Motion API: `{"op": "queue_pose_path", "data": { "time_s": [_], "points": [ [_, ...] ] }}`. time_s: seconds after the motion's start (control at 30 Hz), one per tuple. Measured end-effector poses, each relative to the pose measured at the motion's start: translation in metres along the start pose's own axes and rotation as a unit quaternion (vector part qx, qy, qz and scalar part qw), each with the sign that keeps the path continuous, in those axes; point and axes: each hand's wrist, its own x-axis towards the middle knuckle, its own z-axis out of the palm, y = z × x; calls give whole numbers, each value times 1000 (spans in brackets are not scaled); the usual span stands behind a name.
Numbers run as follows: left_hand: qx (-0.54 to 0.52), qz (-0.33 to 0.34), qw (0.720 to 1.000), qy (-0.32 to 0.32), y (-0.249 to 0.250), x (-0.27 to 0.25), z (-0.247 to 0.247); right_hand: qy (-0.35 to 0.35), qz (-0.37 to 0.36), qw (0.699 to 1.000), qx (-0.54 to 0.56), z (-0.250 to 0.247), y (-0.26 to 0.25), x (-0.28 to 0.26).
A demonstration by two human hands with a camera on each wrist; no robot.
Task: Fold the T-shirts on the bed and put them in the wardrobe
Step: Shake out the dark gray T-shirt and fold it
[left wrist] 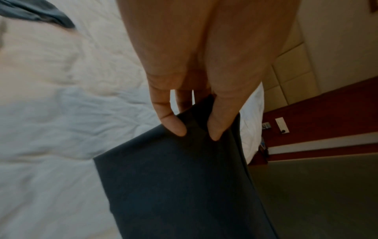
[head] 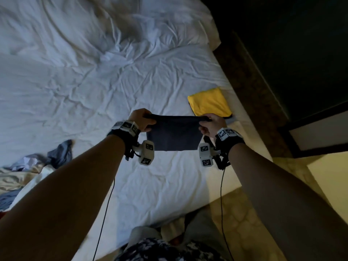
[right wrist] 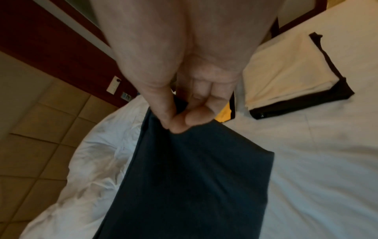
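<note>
Both hands pinch the top edge of a partly folded dark navy cotton T-shirt.

The left hand (head: 140,119) and right hand (head: 212,123) each pinch a top corner of the dark navy cotton T-shirt (head: 174,135), which hangs above the white rumpled bed sheet (head: 79,87). A folded yellow T-shirt (head: 209,101) lies just beyond. Folding looks nearly done; next, probably lay it down flat, corners aligned.

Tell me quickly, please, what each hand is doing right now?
Left hand: closed, pinching one top corner of the dark T-shirt.
Right hand: closed, pinching the other top corner.
</note>
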Motion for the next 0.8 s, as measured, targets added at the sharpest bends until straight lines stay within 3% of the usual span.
{"op": "queue_pose_path", "data": {
  "time_s": [0.23,0.43,0.6,0.8],
  "points": [
    [87,63,994,26,76,19,83,-3,-25,999,19,-100,-21,48],
    [60,26,996,63,130,63,144,-45,-48,997,-29,-168,-51,131],
    [78,14,993,84,166,99,190,-32,-108,976,-188,-211,-69,192],
    [54,-43,996,54,159,132,236,-49,-66,962,-261,-244,-56,237]
  ]
}}
